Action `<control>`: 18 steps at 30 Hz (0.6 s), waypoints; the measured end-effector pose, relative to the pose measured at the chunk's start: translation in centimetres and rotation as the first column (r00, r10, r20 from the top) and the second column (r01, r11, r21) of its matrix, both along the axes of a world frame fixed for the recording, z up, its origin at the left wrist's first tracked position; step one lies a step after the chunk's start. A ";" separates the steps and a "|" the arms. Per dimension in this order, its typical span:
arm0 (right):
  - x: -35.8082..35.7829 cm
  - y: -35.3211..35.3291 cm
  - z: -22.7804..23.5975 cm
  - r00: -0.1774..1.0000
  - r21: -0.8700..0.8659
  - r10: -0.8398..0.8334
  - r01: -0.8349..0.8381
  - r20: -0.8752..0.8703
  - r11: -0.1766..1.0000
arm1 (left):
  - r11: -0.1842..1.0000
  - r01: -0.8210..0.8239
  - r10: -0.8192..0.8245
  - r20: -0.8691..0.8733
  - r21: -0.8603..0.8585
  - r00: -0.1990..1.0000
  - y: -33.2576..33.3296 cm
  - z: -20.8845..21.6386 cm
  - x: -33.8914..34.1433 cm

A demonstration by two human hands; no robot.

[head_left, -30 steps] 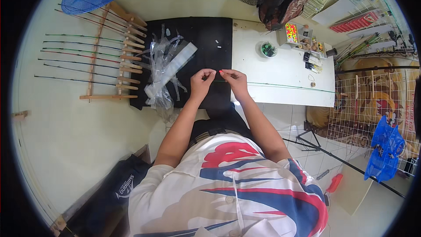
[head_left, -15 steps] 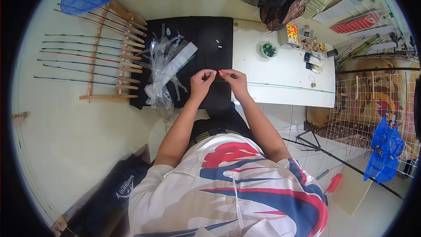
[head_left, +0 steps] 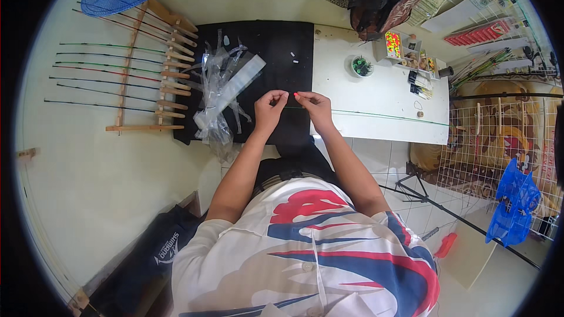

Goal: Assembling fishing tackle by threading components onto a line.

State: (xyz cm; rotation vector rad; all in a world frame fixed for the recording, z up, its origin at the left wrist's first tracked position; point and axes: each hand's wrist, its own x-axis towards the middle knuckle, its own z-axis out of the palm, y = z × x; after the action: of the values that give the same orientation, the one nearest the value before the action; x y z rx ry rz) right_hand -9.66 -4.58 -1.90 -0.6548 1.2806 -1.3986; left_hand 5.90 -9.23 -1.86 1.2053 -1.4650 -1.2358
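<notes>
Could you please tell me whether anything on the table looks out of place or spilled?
Only mildly: crumpled clear plastic lies in a loose heap on the black cloth, its lower end reaching past the front edge, and two small white pieces lie loose farther back. That looks untidy, but nothing appears plainly spilled or damaged.

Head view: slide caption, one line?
Bare left hand and right hand nearly meet over flat black surface, small bright-red piece at the right fingertips.
</notes>
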 end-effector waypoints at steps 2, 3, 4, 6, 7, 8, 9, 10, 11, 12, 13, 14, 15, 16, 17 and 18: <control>0.1 0.0 0.3 1.000 -0.008 -0.002 0.002 0.001 1.000 | 1.000 0.000 0.000 0.006 -0.003 1.000 0.0 -0.1 0.0; 0.1 0.0 0.3 1.000 -0.007 -0.005 0.005 0.011 1.000 | 1.000 0.000 0.000 0.012 -0.001 1.000 0.1 0.0 0.0; 0.1 0.0 0.4 1.000 -0.006 -0.009 0.009 0.022 1.000 | 1.000 -0.001 0.001 0.018 0.002 1.000 0.1 0.0 0.0; 0.1 0.0 0.4 1.000 -0.014 -0.008 0.008 0.020 1.000 | 1.000 -0.004 0.005 0.021 -0.009 1.000 0.1 0.2 0.0; 0.1 0.0 0.3 1.000 -0.021 -0.006 0.006 0.018 1.000 | 1.000 -0.008 0.009 0.023 -0.021 1.000 0.1 0.3 0.0; 0.1 0.0 0.3 1.000 -0.020 -0.007 0.007 0.018 1.000 | 1.000 -0.007 0.008 0.023 -0.020 1.000 0.1 0.5 0.0; 0.1 0.0 0.3 1.000 -0.002 -0.008 0.008 0.018 1.000 | 1.000 -0.006 0.007 0.030 -0.020 1.000 0.1 0.6 0.0; 0.1 0.0 0.2 1.000 0.016 -0.010 0.009 0.019 1.000 | 1.000 -0.005 0.006 0.037 -0.019 0.999 0.1 0.7 0.0; 0.1 0.0 0.2 1.000 0.016 -0.010 0.010 0.019 1.000 | 1.000 -0.005 0.005 0.037 -0.019 0.999 0.1 0.5 0.0; 0.1 0.0 0.2 1.000 0.013 -0.001 0.001 0.004 1.000 | 1.000 -0.002 0.003 0.041 -0.016 0.999 0.0 0.3 0.1; 0.2 0.0 0.3 1.000 0.010 0.008 -0.008 -0.011 1.000 | 1.000 0.001 0.000 0.045 -0.014 0.999 0.0 0.1 0.2; 0.3 0.0 0.3 1.000 0.010 0.009 -0.009 -0.011 1.000 | 1.000 -0.001 0.002 0.046 -0.014 0.999 0.0 -0.1 0.3; 0.3 0.0 0.1 1.000 0.004 0.006 -0.006 0.001 1.000 | 1.000 0.005 -0.004 0.048 -0.016 0.999 0.0 -0.1 0.3; 0.2 -0.1 0.0 1.000 -0.003 0.002 -0.002 0.012 1.000 | 1.000 0.010 -0.009 0.051 -0.019 0.999 0.0 -0.1 0.2; 0.2 -0.1 -0.2 1.000 -0.003 0.001 -0.001 0.012 1.000 | 1.000 0.011 -0.010 0.050 -0.019 0.999 0.0 -0.1 0.2; 0.3 -0.2 -0.3 1.000 -0.009 -0.007 0.007 0.013 1.000 | 1.000 0.007 -0.006 0.047 -0.025 0.999 0.0 -0.1 0.2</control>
State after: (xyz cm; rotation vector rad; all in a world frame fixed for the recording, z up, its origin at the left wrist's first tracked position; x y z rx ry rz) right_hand -9.39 -4.76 -2.15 -0.6474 1.2683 -1.4125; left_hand 6.08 -9.24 -1.93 1.2209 -1.5157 -1.1975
